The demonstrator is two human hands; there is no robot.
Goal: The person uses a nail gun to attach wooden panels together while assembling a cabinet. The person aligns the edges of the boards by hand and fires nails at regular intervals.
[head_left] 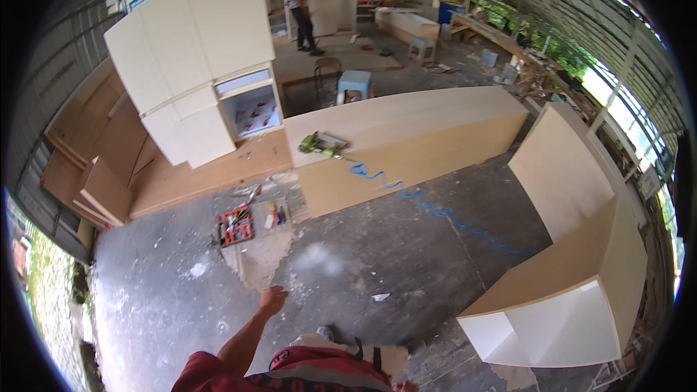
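My left hand (273, 300) hangs over the grey floor in front of me, its fingers loosely curled with nothing visible in them. Only a small part of my right hand (405, 386) shows at the lower edge; its fingers are cut off from view. Nearest to the left hand is an orange-red tool tray (234, 226) of small tools on the floor. Farther ahead, a green nail gun (319, 143) lies on a long pale wooden box (406, 122). From it a blue coiled air hose (421, 202) runs down to the right.
A tall white cabinet (196, 36) stands ahead left, beside leaning brown boards (109, 134). An open white-lined wooden carcass (559, 319) and an upright panel (559, 174) are on the right. Farther back are a blue stool (354, 83) and a standing person (299, 7).
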